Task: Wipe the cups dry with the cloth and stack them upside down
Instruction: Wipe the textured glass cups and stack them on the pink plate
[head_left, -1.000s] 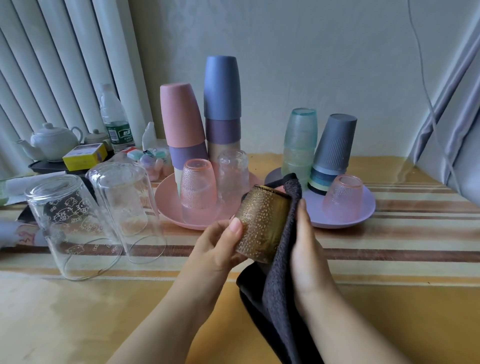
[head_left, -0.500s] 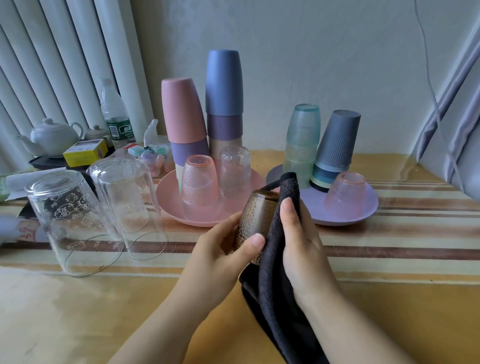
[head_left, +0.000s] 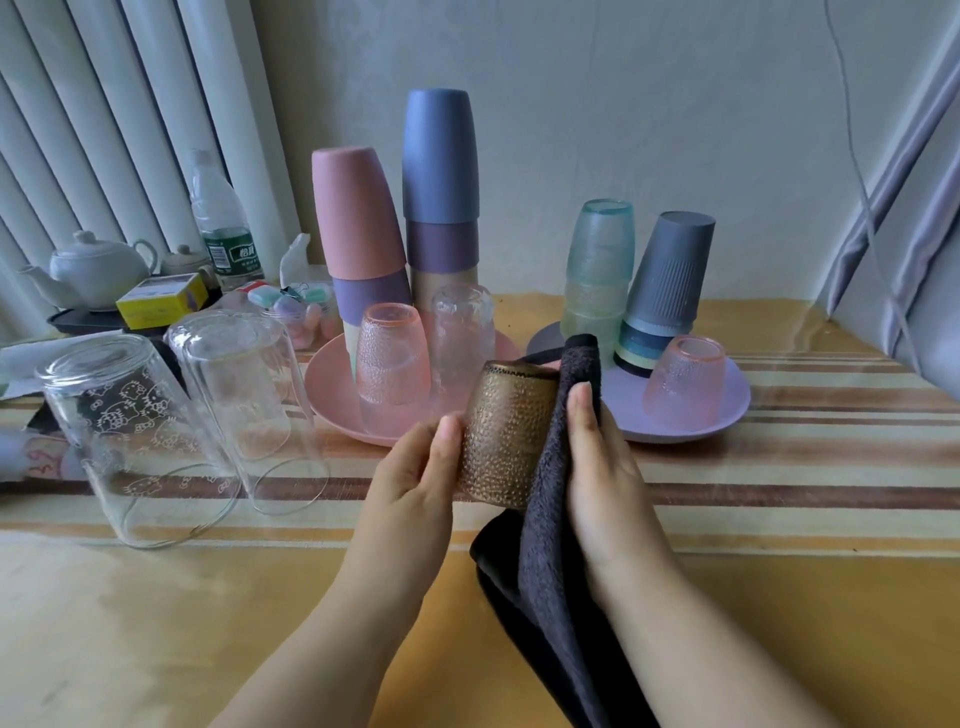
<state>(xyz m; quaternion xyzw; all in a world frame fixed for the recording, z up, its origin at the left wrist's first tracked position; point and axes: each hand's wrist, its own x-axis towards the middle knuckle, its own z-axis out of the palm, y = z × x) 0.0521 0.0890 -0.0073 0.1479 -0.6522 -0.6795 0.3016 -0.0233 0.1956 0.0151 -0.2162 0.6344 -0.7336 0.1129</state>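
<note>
I hold a small amber dimpled glass cup (head_left: 506, 434) above the table, base up. My left hand (head_left: 415, 478) grips its left side with the thumb on the glass. My right hand (head_left: 602, 467) presses a dark grey cloth (head_left: 550, 519) against the cup's right side; the cloth hangs down below my hands. Behind stands a pink plate (head_left: 332, 400) with an upturned pink glass (head_left: 392, 361), a clear glass (head_left: 462, 332) and tall stacks of pink (head_left: 358, 223) and blue cups (head_left: 439, 156). A lilac plate (head_left: 727, 410) carries teal cups (head_left: 600, 260), a grey stack (head_left: 670, 275) and a pink glass (head_left: 683, 382).
Two large clear glasses (head_left: 119, 436) (head_left: 244, 395) stand upside down at the left. Farther left are a white teapot (head_left: 93, 267), a yellow box (head_left: 161, 306) and a water bottle (head_left: 221, 223). A wall runs along the back, curtains hang at both sides.
The cup has been turned between my hands, from tilted to nearly upright, base up. My left thumb has shifted on the glass and my right hand has slid the cloth along its side.
</note>
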